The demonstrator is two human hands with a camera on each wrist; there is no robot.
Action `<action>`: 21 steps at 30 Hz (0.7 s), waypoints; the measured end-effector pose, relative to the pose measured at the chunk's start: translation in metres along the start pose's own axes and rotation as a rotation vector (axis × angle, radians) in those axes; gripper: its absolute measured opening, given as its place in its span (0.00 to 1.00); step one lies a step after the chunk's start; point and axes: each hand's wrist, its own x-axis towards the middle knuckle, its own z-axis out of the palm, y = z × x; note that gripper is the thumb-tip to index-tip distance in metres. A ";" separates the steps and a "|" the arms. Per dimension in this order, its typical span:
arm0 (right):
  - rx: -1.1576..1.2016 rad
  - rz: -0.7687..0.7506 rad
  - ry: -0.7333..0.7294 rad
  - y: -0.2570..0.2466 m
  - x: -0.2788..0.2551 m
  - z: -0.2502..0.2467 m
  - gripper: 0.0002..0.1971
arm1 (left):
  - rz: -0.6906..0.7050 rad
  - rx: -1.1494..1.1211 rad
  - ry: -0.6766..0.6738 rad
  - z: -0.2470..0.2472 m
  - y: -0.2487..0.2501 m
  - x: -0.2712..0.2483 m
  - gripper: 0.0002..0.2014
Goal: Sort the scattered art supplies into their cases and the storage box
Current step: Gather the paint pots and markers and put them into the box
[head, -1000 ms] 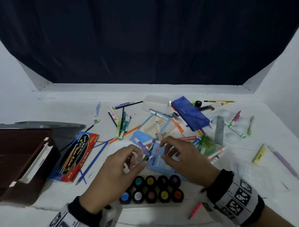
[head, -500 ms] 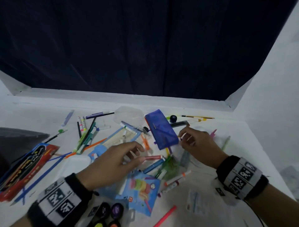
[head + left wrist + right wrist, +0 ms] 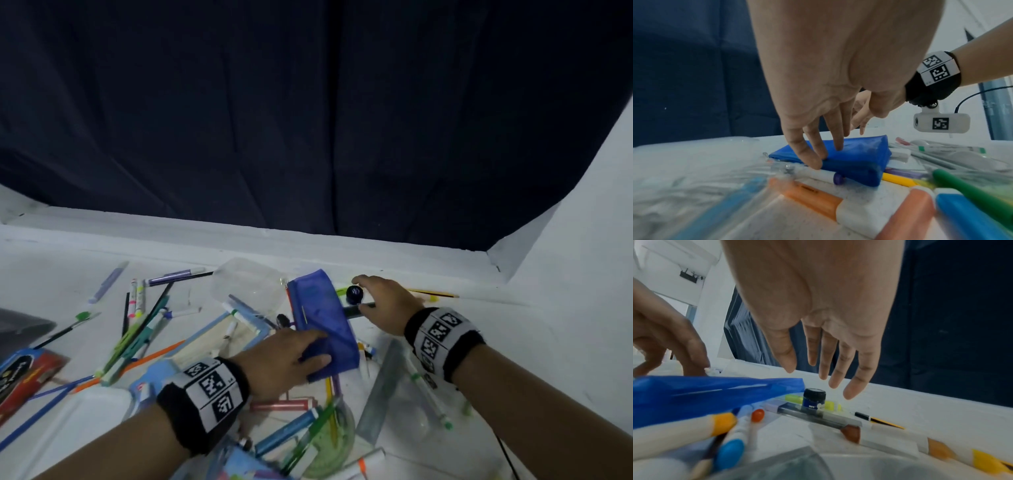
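A blue zip pouch lies slanted in the middle of the pile. My left hand is on its near end. In the left wrist view its fingertips press on the pouch, fairly straight, with the thumb held apart. My right hand hovers with spread, straight fingers over a small black-lidded paint jar beyond the pouch's far right side. The right wrist view shows this hand holding nothing above the jar, which stands by a clear flat case and the pouch.
A clear plastic tub sits behind the pouch. Markers and brushes are strewn to the left, near a red pencil box. A metal set square, green protractor and yellow pencil lie at the right.
My left hand moved from the loose markers onto the pouch's near end. My right hand moved further back, over the paint jar. The view swung right, so the paint pots left the frame.
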 end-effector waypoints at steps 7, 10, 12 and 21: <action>-0.262 -0.077 -0.132 0.013 0.036 0.010 0.21 | -0.084 -0.191 0.021 0.010 -0.024 0.015 0.50; -0.301 -0.082 -0.137 0.015 0.040 0.013 0.15 | -0.102 -0.243 0.010 0.010 -0.027 0.014 0.52; -0.285 -0.080 -0.105 0.016 0.042 0.012 0.14 | -0.106 -0.264 0.012 0.010 -0.025 0.014 0.47; 0.015 -0.066 0.190 -0.003 0.005 -0.010 0.11 | -0.031 -0.525 0.142 -0.005 -0.015 -0.016 0.14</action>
